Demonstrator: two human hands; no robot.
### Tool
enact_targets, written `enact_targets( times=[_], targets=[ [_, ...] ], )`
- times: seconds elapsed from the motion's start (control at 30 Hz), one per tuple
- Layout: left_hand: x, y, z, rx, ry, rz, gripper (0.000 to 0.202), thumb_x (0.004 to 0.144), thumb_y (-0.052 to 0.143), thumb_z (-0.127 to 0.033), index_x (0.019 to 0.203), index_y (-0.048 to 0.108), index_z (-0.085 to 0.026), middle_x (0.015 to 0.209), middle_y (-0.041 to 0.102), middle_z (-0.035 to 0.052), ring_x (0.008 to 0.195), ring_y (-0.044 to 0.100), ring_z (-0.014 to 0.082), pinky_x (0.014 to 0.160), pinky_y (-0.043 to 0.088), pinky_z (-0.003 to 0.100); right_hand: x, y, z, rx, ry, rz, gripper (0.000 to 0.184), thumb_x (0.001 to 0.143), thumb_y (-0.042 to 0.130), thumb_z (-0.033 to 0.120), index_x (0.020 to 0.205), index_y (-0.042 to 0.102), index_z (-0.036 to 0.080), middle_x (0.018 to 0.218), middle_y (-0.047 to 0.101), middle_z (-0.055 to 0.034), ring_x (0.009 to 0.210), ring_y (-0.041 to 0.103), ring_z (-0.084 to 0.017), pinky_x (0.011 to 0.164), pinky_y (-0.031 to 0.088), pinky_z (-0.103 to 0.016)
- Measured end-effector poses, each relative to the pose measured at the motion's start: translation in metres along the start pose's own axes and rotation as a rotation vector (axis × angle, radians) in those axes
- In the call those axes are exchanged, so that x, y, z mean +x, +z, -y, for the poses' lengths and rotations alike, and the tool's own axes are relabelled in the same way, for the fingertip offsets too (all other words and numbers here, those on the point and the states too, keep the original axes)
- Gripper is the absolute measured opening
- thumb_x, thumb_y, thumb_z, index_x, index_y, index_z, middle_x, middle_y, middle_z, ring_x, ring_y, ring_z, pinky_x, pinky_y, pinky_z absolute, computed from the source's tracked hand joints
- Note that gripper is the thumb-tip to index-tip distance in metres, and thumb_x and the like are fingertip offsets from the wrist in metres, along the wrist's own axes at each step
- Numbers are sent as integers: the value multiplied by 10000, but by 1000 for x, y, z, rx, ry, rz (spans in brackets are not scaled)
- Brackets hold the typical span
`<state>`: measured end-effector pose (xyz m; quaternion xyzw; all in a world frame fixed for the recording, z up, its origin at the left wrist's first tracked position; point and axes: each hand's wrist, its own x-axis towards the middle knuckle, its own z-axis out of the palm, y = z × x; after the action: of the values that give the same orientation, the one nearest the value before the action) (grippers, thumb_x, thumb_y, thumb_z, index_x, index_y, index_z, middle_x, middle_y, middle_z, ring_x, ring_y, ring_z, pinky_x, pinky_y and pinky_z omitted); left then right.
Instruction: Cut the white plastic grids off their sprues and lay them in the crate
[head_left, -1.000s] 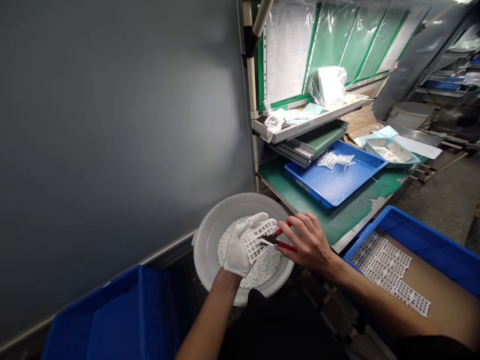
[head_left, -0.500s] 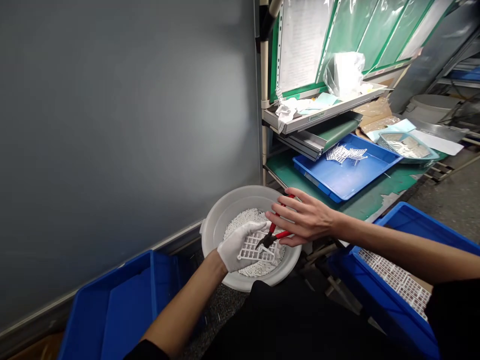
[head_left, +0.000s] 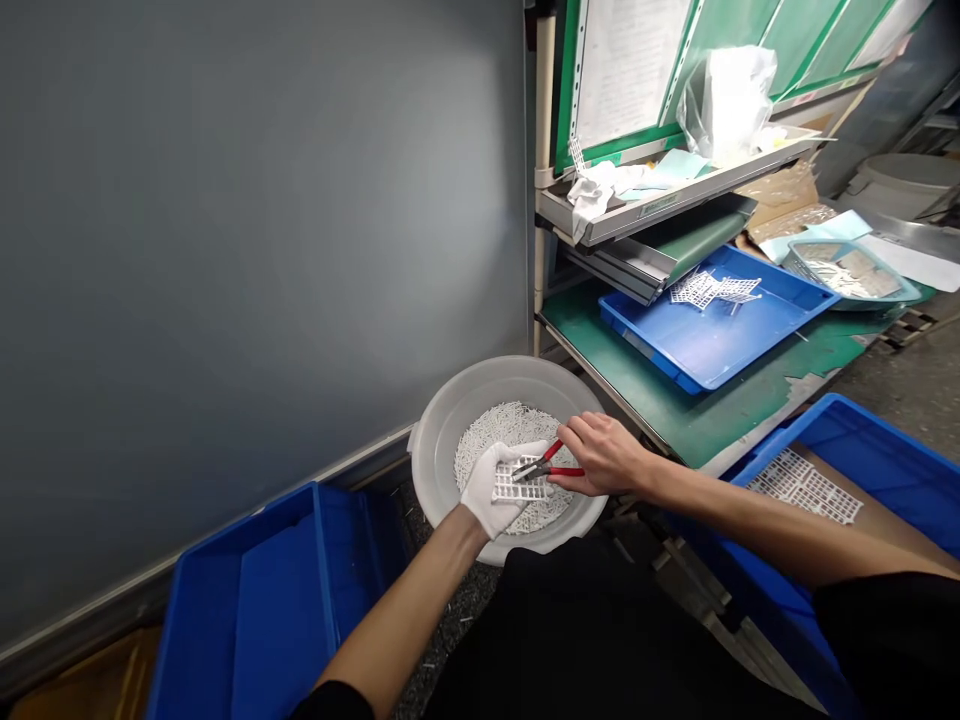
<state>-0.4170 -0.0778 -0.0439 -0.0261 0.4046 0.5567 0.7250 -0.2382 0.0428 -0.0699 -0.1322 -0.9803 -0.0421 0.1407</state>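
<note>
Evidently, the largest surface here is the grey wall (head_left: 262, 250), by which the round tub (head_left: 433, 440) is set. Beyond the tub and to its right, a green-topped bench (head_left: 709, 420) is placed. To the left of the tub a blue crate (head_left: 277, 600) is stood, and to its right a second crate (head_left: 885, 460) is lined with brown board, on which white grids (head_left: 814, 490) are laid flat in rows, probably so that they are not bent or tangled. On the bench, past the tub, a blue tray (head_left: 694, 350) is filled at its far end with more loosely heaped grids (head_left: 709, 288). Over the tub, a single grid (head_left: 517, 490) is cradled in the gloved left hand (head_left: 487, 495), with the palm turned up and the thumb along the far edge, presumably so that it is steadied from below. By the bare right hand (head_left: 604, 455), the red handles of the pliers (head_left: 567, 471) are grasped but parted, and the tool's tips are brought onto the grid; whether anything is nipped between them cannot be told. The work is held above the tub, it seems, so that offcuts can be caught there, small white sticks (head_left: 487, 425) being heaped inside.
</note>
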Motion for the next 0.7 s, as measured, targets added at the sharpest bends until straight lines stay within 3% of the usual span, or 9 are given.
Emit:
enact_targets(
  times=[0.1, 0.17, 0.37, 0.5, 0.6, 0.7],
  targets=[
    [20, -20, 10, -21, 37, -132, 456, 742, 500, -157, 1143, 629, 19, 951, 708, 208, 774, 684, 252, 658, 577, 364, -9, 31, 17, 336, 287, 165, 672, 900, 430, 739, 948, 643, 103, 880, 618, -153, 785, 547, -244, 658, 312, -318],
    [36, -33, 17, -35, 100, -199, 395, 754, 505, -172, 1095, 650, -36, 912, 710, 168, 782, 676, 231, 676, 572, 340, -11, 50, 31, 540, 461, 233, 669, 863, 481, 759, 920, 647, 114, 858, 630, -153, 752, 555, -235, 647, 298, -304],
    [75, -76, 43, -33, 352, -419, 171, 817, 524, -249, 903, 654, -179, 775, 661, 26, 773, 648, 168, 808, 536, 290, -12, 96, 77, 870, 772, 352, 697, 954, 320, 711, 562, 526, 172, 516, 508, -50, 537, 499, -157, 565, 303, -282],
    [69, -99, 66, 24, 374, -560, 164, 818, 507, -259, 884, 643, -196, 855, 684, 42, 797, 655, 175, 796, 526, 307, -40, 109, 88, 1184, 886, 379, 628, 980, 276, 653, 759, 600, 162, 601, 600, -25, 487, 528, -135, 516, 380, -260],
    [60, -91, 79, 145, 358, -538, 213, 781, 549, -229, 953, 668, -193, 883, 702, 45, 801, 657, 185, 747, 521, 303, -70, 107, 77, 1362, 954, 301, 551, 964, 342, 613, 796, 591, 152, 717, 634, -44, 582, 575, -142, 572, 455, -269],
    [61, -58, 91, 315, 278, -387, 242, 740, 627, -244, 958, 699, -169, 852, 710, 56, 771, 652, 198, 692, 507, 294, -99, 90, 59, 1447, 1075, 126, 467, 919, 454, 607, 869, 569, 158, 762, 601, -27, 655, 563, -142, 610, 474, -271]
  ],
)
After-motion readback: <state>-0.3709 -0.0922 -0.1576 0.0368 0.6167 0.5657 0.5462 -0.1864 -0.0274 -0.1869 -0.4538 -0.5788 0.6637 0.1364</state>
